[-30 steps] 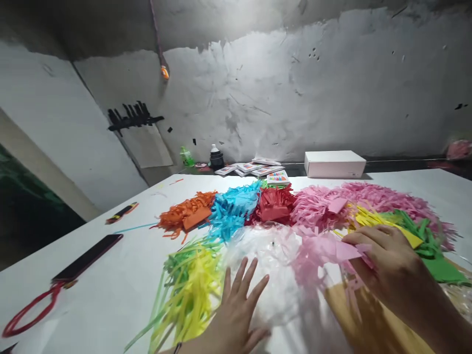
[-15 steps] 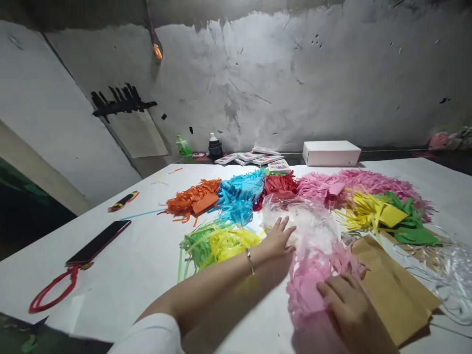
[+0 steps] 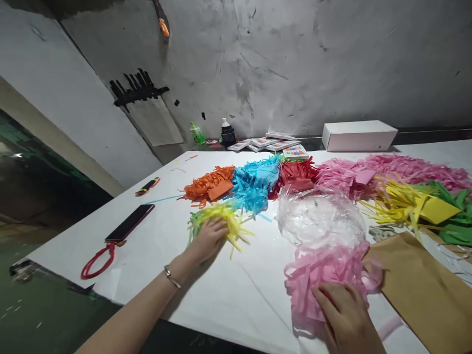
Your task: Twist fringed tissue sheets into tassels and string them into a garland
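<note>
My left hand, with a bracelet at the wrist, lies over a pile of yellow and green paper strips, its fingers bent onto them. Whether the fingers grip any strips is unclear. My right hand is on a bundle of pink strips near the front, fingers curled against it. Clear plastic bags lie just behind the pink bundle. Farther back, orange, blue, red and pink shredded piles form a row.
On the left are a phone with a red strap and a small black-yellow item. Brown paper and yellow strips lie right. A white box, cards and bottles stand along the wall.
My left hand has moved from the plastic bags leftward onto the yellow and green strips, which are bunched closer together. My right hand remains at the pink bundle. The view has shifted.
</note>
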`<state>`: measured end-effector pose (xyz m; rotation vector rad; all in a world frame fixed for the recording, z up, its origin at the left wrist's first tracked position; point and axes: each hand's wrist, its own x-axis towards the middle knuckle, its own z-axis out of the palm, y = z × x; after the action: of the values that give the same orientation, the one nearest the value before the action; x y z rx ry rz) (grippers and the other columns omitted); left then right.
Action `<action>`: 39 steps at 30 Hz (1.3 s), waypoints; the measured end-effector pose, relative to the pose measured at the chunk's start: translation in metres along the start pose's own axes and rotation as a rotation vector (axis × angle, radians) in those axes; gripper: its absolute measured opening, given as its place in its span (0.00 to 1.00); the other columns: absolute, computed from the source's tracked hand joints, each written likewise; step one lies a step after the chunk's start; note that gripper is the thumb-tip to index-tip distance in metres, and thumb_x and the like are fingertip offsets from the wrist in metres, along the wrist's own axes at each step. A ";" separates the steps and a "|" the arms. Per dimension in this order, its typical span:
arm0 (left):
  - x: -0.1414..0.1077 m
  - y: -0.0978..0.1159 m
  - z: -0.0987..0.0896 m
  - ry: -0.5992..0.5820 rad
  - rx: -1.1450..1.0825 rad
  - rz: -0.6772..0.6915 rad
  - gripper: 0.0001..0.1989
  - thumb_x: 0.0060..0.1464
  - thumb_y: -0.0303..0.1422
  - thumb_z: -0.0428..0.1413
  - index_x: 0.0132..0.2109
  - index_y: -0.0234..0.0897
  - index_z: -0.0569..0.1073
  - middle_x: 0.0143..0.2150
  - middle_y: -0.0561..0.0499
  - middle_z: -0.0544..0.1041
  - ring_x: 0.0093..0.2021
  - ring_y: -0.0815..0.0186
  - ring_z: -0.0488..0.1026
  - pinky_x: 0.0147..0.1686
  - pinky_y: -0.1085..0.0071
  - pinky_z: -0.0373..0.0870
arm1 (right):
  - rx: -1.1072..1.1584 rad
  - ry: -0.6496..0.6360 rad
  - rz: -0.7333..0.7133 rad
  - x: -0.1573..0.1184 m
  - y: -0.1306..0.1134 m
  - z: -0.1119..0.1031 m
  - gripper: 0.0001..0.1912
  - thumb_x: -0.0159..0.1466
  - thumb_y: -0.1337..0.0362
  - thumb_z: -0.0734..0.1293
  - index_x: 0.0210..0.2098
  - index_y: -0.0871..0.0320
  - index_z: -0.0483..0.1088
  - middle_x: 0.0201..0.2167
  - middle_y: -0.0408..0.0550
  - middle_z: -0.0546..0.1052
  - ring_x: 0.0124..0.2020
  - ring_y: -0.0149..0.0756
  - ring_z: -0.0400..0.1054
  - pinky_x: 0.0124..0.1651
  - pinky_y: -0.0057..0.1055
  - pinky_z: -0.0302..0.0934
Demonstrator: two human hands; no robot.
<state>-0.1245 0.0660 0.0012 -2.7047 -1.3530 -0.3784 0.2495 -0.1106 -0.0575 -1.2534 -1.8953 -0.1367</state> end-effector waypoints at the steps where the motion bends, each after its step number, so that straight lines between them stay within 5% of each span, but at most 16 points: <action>1: -0.003 -0.002 -0.008 0.032 0.018 -0.028 0.15 0.60 0.25 0.48 0.44 0.38 0.79 0.53 0.40 0.79 0.61 0.45 0.69 0.60 0.35 0.58 | -0.006 0.020 0.028 0.005 -0.005 0.002 0.17 0.62 0.74 0.61 0.45 0.57 0.76 0.38 0.50 0.79 0.41 0.43 0.71 0.55 0.46 0.54; 3: -0.011 0.018 -0.022 0.114 0.027 -0.065 0.15 0.61 0.25 0.48 0.48 0.36 0.77 0.56 0.36 0.76 0.60 0.44 0.68 0.58 0.34 0.58 | -0.031 0.064 0.058 0.015 -0.015 0.004 0.16 0.62 0.75 0.60 0.44 0.58 0.76 0.35 0.50 0.79 0.38 0.41 0.71 0.55 0.46 0.54; 5: -0.019 0.064 -0.029 0.225 -0.065 -0.035 0.15 0.62 0.27 0.50 0.54 0.38 0.72 0.57 0.38 0.74 0.58 0.50 0.69 0.57 0.46 0.64 | -0.037 0.110 0.042 0.023 -0.025 0.005 0.16 0.61 0.77 0.61 0.43 0.59 0.75 0.33 0.50 0.79 0.36 0.39 0.72 0.53 0.45 0.54; 8: -0.021 0.145 -0.026 0.177 -0.331 0.207 0.28 0.57 0.36 0.57 0.63 0.36 0.64 0.63 0.36 0.67 0.63 0.50 0.64 0.60 0.50 0.63 | -0.005 0.141 -0.012 0.031 -0.041 0.004 0.15 0.61 0.77 0.61 0.44 0.61 0.75 0.32 0.50 0.79 0.35 0.38 0.73 0.53 0.45 0.54; 11: -0.011 0.190 -0.018 0.175 -0.468 0.280 0.25 0.52 0.29 0.55 0.59 0.37 0.67 0.53 0.41 0.74 0.56 0.53 0.69 0.63 0.49 0.58 | 0.005 0.137 -0.020 0.030 -0.053 0.002 0.17 0.61 0.77 0.60 0.45 0.61 0.75 0.32 0.50 0.79 0.36 0.38 0.74 0.55 0.46 0.53; 15: 0.002 0.185 -0.015 0.324 -0.530 0.226 0.18 0.51 0.18 0.49 0.47 0.38 0.72 0.36 0.50 0.76 0.40 0.62 0.73 0.59 0.51 0.59 | -0.018 0.131 0.025 0.023 -0.051 -0.004 0.17 0.61 0.77 0.60 0.43 0.59 0.75 0.31 0.47 0.79 0.35 0.36 0.75 0.55 0.45 0.52; 20: -0.003 0.166 -0.017 0.400 -0.435 0.213 0.19 0.54 0.14 0.50 0.47 0.38 0.73 0.35 0.50 0.75 0.39 0.64 0.72 0.56 0.54 0.62 | -0.280 -0.035 0.139 0.004 0.004 -0.027 0.14 0.57 0.71 0.62 0.41 0.54 0.74 0.38 0.49 0.79 0.40 0.45 0.75 0.53 0.51 0.55; 24: -0.011 0.162 -0.009 0.353 -0.394 0.186 0.19 0.54 0.14 0.47 0.47 0.37 0.72 0.36 0.48 0.75 0.39 0.64 0.71 0.55 0.53 0.64 | -0.601 -0.132 0.139 -0.006 0.041 -0.061 0.19 0.63 0.63 0.60 0.52 0.56 0.71 0.44 0.56 0.77 0.39 0.53 0.74 0.39 0.49 0.61; 28: -0.014 0.168 -0.005 0.317 -0.404 0.129 0.21 0.51 0.15 0.47 0.47 0.39 0.72 0.36 0.49 0.74 0.38 0.63 0.71 0.52 0.53 0.65 | -0.334 -0.095 0.014 0.017 0.004 -0.064 0.30 0.65 0.63 0.61 0.66 0.62 0.58 0.56 0.61 0.72 0.54 0.53 0.70 0.51 0.46 0.65; 30: -0.014 0.174 -0.005 0.293 -0.435 0.112 0.22 0.49 0.16 0.47 0.48 0.39 0.71 0.36 0.48 0.73 0.37 0.62 0.70 0.50 0.53 0.66 | -0.202 -0.134 -0.153 0.032 -0.026 -0.045 0.27 0.65 0.67 0.60 0.64 0.63 0.61 0.60 0.59 0.70 0.59 0.46 0.67 0.54 0.37 0.65; 32: -0.014 0.179 -0.006 0.284 -0.479 0.129 0.23 0.47 0.17 0.48 0.48 0.38 0.71 0.38 0.47 0.73 0.38 0.60 0.70 0.48 0.53 0.67 | -0.199 -0.155 -0.236 0.043 -0.046 -0.022 0.23 0.64 0.70 0.60 0.59 0.66 0.67 0.58 0.60 0.73 0.60 0.47 0.67 0.58 0.40 0.65; 35: -0.012 0.182 -0.004 0.318 -0.504 0.131 0.20 0.47 0.18 0.49 0.46 0.37 0.70 0.43 0.43 0.73 0.44 0.57 0.71 0.48 0.53 0.67 | -0.202 -0.095 -0.257 0.047 -0.053 0.000 0.24 0.61 0.78 0.56 0.54 0.71 0.70 0.49 0.59 0.79 0.54 0.44 0.72 0.60 0.42 0.64; 39: -0.004 0.168 -0.002 0.284 -0.458 0.046 0.16 0.49 0.19 0.49 0.44 0.39 0.69 0.45 0.43 0.76 0.48 0.56 0.73 0.53 0.52 0.65 | -0.184 -0.104 -0.332 0.046 -0.043 -0.007 0.23 0.63 0.79 0.55 0.54 0.72 0.70 0.51 0.61 0.79 0.59 0.46 0.69 0.62 0.42 0.63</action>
<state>0.0071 -0.0386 0.0061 -2.8612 -1.2427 -1.1445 0.2126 -0.1025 -0.0067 -1.0705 -2.2112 -0.4361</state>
